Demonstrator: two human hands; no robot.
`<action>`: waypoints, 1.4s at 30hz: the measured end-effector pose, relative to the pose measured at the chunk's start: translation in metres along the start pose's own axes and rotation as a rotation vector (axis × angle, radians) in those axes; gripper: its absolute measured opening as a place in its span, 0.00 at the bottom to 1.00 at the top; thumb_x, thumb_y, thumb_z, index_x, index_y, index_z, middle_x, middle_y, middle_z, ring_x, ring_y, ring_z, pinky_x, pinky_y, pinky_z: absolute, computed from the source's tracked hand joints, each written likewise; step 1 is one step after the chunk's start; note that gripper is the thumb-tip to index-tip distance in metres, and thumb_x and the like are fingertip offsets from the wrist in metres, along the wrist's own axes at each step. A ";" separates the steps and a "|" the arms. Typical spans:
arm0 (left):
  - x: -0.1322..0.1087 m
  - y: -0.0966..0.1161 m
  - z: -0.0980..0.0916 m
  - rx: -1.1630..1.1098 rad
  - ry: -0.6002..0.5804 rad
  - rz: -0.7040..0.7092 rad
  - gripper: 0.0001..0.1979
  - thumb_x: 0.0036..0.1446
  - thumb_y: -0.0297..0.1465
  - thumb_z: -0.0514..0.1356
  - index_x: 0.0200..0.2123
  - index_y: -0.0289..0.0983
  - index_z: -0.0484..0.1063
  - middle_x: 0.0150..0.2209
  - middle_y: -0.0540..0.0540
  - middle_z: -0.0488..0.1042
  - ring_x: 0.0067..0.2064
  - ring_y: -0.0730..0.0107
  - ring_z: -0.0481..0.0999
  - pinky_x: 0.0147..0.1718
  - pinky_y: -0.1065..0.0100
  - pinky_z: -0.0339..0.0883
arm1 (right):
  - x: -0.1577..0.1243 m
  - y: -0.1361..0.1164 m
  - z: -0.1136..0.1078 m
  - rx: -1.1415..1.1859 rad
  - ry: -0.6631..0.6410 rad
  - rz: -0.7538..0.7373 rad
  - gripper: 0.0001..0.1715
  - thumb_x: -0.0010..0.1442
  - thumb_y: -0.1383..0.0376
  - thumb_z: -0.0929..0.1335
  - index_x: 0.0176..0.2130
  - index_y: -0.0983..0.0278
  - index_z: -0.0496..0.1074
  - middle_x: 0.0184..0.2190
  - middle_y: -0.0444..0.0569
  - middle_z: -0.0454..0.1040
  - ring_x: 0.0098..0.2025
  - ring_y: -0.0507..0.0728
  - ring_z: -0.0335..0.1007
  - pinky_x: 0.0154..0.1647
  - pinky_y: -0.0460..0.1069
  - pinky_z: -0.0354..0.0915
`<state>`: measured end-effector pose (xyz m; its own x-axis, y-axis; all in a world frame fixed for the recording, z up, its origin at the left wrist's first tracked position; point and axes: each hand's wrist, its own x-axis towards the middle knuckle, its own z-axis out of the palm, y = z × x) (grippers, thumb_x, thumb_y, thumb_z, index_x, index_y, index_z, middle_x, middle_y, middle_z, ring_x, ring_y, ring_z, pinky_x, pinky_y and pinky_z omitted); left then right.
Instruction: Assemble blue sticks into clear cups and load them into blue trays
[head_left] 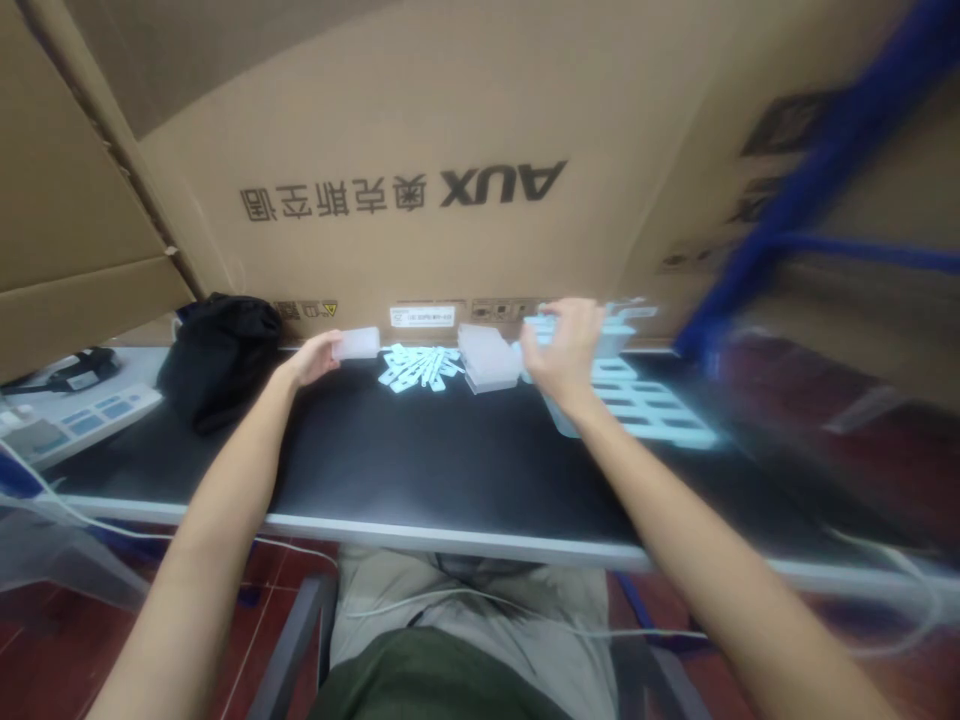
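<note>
My left hand [313, 357] reaches to the far side of the black table [420, 470] and pinches a small frosted clear plastic box [357, 343]. My right hand [564, 350] is further right, its fingers curled on the edge of a pale blue plastic tray [637, 400] with rectangular slots. Between the hands lie a heap of small white flat plastic pieces [420, 366] and a stack of clear plastic boxes [487, 358]. The picture is blurred toward the right.
A large brown cardboard box [465, 150] printed AUX stands as a wall behind the table. A black bag [219, 360] sits at the left, with a power strip [82, 420] and cables beside it. A blue metal frame [810, 170] crosses the upper right.
</note>
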<state>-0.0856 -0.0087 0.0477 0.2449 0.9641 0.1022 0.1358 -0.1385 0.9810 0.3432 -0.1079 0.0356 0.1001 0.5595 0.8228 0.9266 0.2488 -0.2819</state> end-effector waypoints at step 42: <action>0.013 -0.034 0.090 1.310 -0.005 0.491 0.09 0.64 0.28 0.54 0.41 0.38 0.75 0.47 0.38 0.79 0.52 0.51 0.73 0.56 0.51 0.64 | -0.001 0.071 0.025 -0.213 -0.460 0.475 0.52 0.66 0.46 0.65 0.67 0.88 0.57 0.51 0.82 0.76 0.54 0.79 0.76 0.55 0.63 0.69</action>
<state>-0.0003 -0.0117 0.0011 0.5318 0.7555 0.3827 0.8224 -0.5686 -0.0202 0.3997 -0.0709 0.0028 0.3924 0.8592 0.3283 0.8761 -0.2404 -0.4178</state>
